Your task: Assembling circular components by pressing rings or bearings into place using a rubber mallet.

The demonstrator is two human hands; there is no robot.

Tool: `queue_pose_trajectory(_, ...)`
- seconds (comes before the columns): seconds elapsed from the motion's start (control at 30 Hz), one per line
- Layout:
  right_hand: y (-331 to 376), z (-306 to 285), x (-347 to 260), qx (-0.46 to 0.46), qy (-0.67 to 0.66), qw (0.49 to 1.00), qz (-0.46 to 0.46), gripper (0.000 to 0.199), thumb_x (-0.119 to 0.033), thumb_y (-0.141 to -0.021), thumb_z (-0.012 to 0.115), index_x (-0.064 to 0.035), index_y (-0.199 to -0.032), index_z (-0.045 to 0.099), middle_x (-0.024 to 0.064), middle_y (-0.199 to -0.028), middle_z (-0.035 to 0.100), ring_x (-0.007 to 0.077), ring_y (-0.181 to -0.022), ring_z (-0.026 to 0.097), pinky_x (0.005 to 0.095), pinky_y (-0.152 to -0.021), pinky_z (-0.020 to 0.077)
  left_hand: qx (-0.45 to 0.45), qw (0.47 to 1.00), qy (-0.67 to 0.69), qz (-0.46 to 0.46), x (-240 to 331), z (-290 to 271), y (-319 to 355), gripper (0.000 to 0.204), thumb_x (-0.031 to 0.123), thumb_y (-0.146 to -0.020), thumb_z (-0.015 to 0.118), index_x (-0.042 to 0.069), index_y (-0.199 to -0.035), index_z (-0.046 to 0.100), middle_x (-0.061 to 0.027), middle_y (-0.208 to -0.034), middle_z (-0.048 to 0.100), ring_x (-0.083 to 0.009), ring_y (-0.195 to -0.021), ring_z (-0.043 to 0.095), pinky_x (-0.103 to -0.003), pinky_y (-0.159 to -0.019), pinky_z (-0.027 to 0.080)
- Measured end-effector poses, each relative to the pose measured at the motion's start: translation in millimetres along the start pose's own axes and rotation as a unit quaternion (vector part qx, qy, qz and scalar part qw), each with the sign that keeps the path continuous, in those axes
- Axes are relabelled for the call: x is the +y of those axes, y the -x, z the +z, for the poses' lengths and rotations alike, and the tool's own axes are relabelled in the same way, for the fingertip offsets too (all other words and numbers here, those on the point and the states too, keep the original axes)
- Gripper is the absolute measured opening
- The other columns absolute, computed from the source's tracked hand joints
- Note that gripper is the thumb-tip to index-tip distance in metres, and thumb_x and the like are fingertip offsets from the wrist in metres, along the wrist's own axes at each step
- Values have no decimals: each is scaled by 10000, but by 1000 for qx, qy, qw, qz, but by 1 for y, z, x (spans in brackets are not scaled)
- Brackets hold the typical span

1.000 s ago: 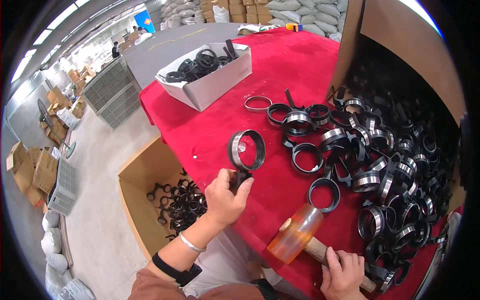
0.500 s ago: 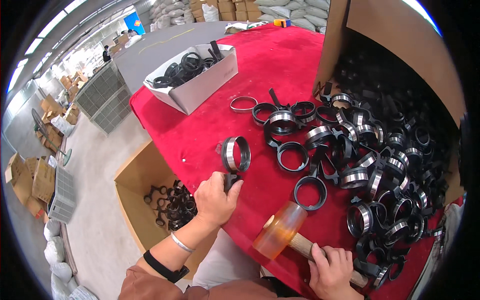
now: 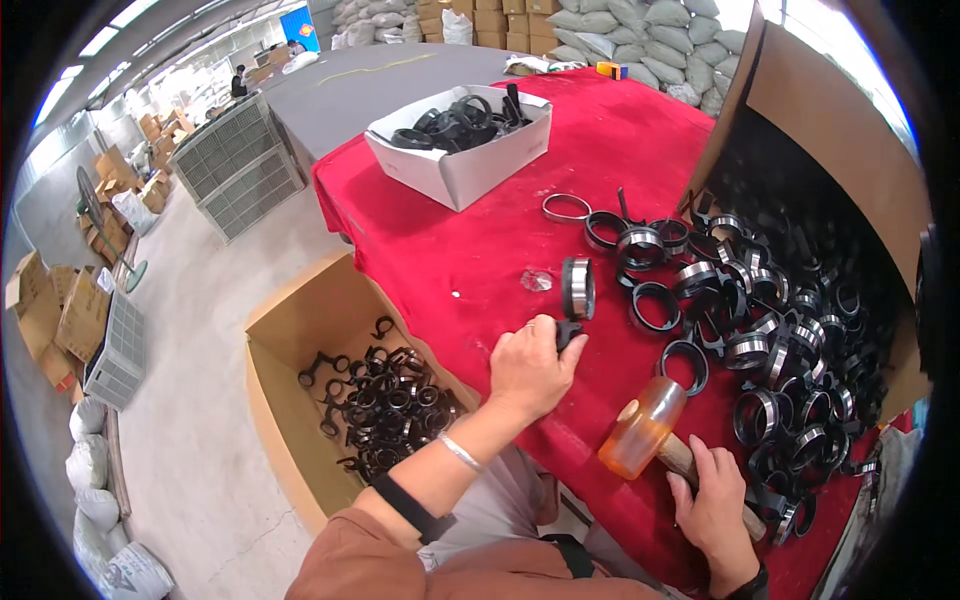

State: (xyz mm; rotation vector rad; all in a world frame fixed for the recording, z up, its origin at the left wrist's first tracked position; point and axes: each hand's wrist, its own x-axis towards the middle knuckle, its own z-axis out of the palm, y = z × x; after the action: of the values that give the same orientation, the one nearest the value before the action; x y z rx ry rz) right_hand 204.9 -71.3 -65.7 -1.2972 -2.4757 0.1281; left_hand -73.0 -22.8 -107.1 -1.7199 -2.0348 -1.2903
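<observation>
My left hand [image 3: 535, 368] pinches the short black stem of a ring-shaped part [image 3: 577, 290], which stands up above the fist. This part is a black ring with a shiny metal band around it, seen nearly edge-on. At the lower right, my right hand [image 3: 716, 505] is around the wooden handle of a mallet [image 3: 643, 428]. The mallet's translucent amber head rests low over the red cloth [image 3: 440, 215]. Beyond it lie a loose black ring part [image 3: 684, 368] and a heap of similar banded rings [image 3: 775, 345]. A thin metal band [image 3: 567, 207] lies farther back.
A white box [image 3: 460, 170] of black rings stands on the far left of the table. Below the table's left edge, an open carton [image 3: 275, 400] holds many ring parts. A large tipped carton [image 3: 835, 110] rises behind the heap on the right.
The view has swung left, so everything sits farther right in the picture. The ring part in my left hand has turned more edge-on. My right hand stays at the mallet handle.
</observation>
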Motion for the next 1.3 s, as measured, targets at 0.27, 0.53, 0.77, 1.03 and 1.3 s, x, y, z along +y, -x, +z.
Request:
queue_pose_trajectory(0.27,-23,-9,-16,-68,-23,997,14,384,-185,-673,714,-18,-977,547,160,-829,547,339,-776,552,420,-665,449,-6,999,33,-2,-4,-9,2,326,323,-773,643,52,-765,461,-145,-668,560,-342,-603,556,-437,-562,428)
queue_pose_trajectory(0.53,-24,-15,-10,-119,-70,990,26,380,-208,-645,739,-9,-905,548,167,-824,559,348,-775,563,405,-671,454,-28,998,53,-6,-6,-11,6,328,313,-780,641,49,-770,448,-129,-687,548,-323,-634,553,-409,-579,401)
queue_pose_trajectory(0.77,-30,-30,-6,-229,-63,968,76,438,-304,-655,742,25,-854,532,225,-745,576,396,-736,587,436,-639,462,22,997,73,-18,-3,-13,1,348,350,-748,663,61,-733,470,-166,-644,554,-375,-588,556,-461,-516,433)
queue_pose_trajectory(1.03,-11,-19,5,-316,-409,823,234,398,-276,-816,654,15,-1052,520,152,-809,611,201,-641,625,306,-568,507,-176,773,503,-344,-27,-82,44,289,292,-925,459,34,-809,516,-16,-623,484,-92,-526,430,-226,-504,358)
queue_pose_trajectory(1.3,8,-28,-22,-284,-630,655,305,664,-282,-851,586,-67,-1389,262,119,-756,560,146,-526,527,252,-455,438,-265,728,547,-318,-46,-64,81,253,254,-909,507,15,-832,538,-44,-688,549,-115,-623,514,-242,-593,425)
